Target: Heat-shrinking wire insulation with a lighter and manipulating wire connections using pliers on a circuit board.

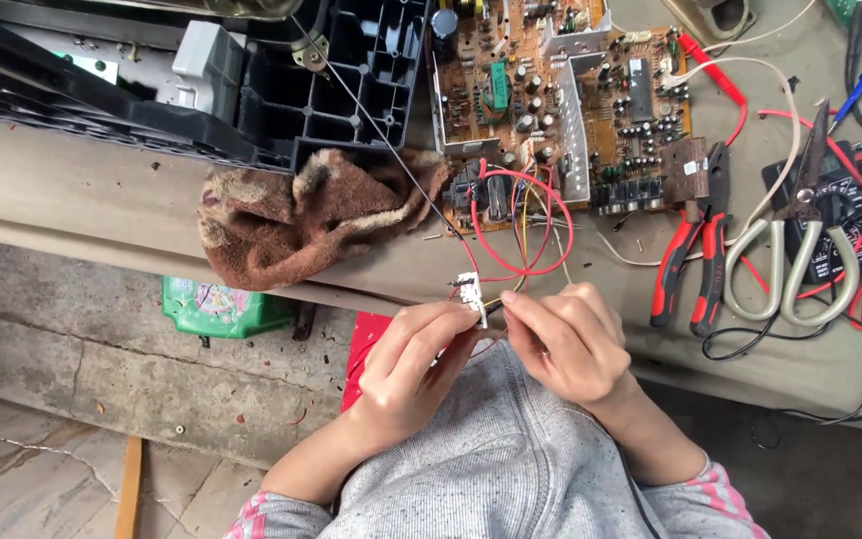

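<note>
My left hand (413, 361) pinches a small white plastic connector (469, 291) just off the workbench's front edge. Red, yellow and dark wires (523, 222) loop from it up to a brown circuit board (561, 95) on the bench. My right hand (566, 339) sits beside the left, with thumb and forefinger closed on a thin wire at the connector. Both hands hover over my grey-clad lap.
A brown furry rag (301, 215) hangs over the bench edge at left, below a black plastic chassis (281, 80). Red-handled pliers (690, 260), grey-handled scissors (800, 255) and a multimeter with red leads (840, 220) lie at right. A green box (216, 307) stands on the concrete floor.
</note>
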